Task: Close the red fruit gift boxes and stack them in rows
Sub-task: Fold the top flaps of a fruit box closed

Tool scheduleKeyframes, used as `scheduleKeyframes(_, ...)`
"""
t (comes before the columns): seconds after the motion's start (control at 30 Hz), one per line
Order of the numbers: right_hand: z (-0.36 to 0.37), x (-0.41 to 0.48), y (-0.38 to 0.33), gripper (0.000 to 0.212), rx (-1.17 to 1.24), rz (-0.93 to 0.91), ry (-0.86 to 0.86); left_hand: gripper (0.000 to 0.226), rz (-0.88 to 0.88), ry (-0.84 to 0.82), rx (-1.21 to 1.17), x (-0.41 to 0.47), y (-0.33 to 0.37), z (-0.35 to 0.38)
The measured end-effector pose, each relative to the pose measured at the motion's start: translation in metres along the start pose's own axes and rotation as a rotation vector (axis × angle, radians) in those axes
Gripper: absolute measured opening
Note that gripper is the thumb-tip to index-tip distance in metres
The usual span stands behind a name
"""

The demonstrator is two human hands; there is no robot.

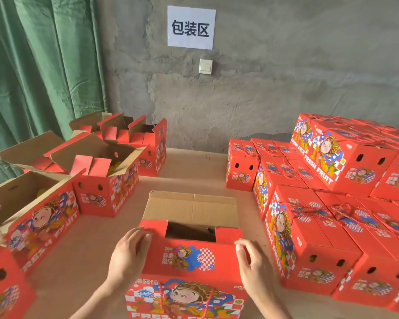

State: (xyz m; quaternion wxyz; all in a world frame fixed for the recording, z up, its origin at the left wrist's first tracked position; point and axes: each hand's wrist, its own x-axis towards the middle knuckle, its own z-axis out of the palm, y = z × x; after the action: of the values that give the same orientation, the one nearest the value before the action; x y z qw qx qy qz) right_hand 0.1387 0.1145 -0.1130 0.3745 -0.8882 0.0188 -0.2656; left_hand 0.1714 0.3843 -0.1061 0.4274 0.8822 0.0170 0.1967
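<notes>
Lower centre: my left hand [129, 256] and right hand [251, 265], fingers loosely straight, rest on the near flap [189, 247] of the red cardboard gift box [187, 300]; its brown far flap [191, 208] stands crosswise just beyond, equally near both.

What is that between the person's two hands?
In the head view, one red fruit gift box lies between the left hand and right hand. Its near red flap is folded over and its far brown flap stands up, leaving a gap.

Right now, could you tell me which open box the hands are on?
The centre box nearest the camera: the left hand and right hand touch its near flap, while its far flap stands up. The open boxes at left are untouched.
</notes>
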Motion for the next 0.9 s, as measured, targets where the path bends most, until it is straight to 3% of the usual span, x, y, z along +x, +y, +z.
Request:
scheduleKeyframes(0.13, 0.003, -0.001, 0.004, 0.013, 0.056, 0.011, 0.02, 0.019, 0.026, 0.08, 0.093, -0.009, -0.002, 0.006)
scheduleKeyframes(0.77, 0.013, 0.021, 0.018, 0.008, 0.131, 0.18, -0.003, 0.014, -0.083, 0.024, 0.061, 0.004, -0.007, 0.004)
scheduleKeyframes(0.83, 0.014, 0.021, 0.019, 0.019, 0.126, 0.183, -0.009, 0.009, -0.077, 0.018, 0.034, 0.007, -0.007, 0.001)
scheduleKeyframes(0.9, 0.014, 0.025, 0.021, 0.039, 0.105, 0.209, -0.063, 0.019, -0.101, -0.022, 0.011, 0.015, -0.01, -0.005)
